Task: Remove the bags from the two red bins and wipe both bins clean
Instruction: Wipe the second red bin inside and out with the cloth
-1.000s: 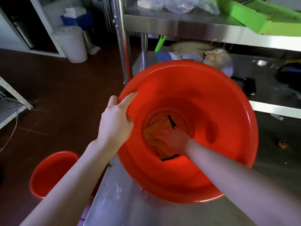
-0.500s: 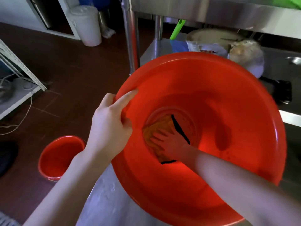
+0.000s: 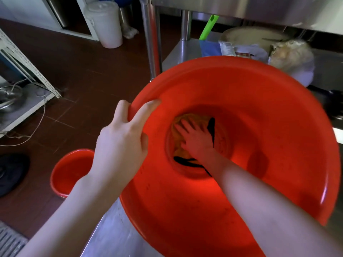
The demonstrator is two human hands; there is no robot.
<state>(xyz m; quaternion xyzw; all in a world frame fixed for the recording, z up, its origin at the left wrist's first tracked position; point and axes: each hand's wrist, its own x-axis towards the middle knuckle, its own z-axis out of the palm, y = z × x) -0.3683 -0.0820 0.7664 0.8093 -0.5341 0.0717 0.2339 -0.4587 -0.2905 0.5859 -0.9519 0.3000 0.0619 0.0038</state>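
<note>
While my left hand (image 3: 120,143) clamps the near-left rim of the bin (image 3: 241,191), with fingers curled over the edge and the thumb on the inner wall, my right hand (image 3: 196,138) is deep inside it. Right hand lies flat, fingers straight and spread, pressing the cloth (image 3: 178,125) against the bin's bottom. Hands are apart, one on the rim and one on the base.

Cloth is orange-yellow and bunched under my palm. Its dark edging shows just right of my fingers and again below my wrist.

Bin is tilted with its mouth toward me, its lower side over the steel table (image 3: 111,236). Exact contact with the table is hidden by the bin itself. Small dark specks dot the inner wall on the near side.

Second bin (image 3: 68,173) stands upright on the brown floor (image 3: 83,75), lower left, partly hidden by my left forearm, well apart from the cloth.

Back left, a white lidded bucket (image 3: 104,23) sits on the floor. A green handle (image 3: 208,26) leans behind the bin, near some wrapped bundles (image 3: 289,54) on a steel shelf just past the far rim.
</note>
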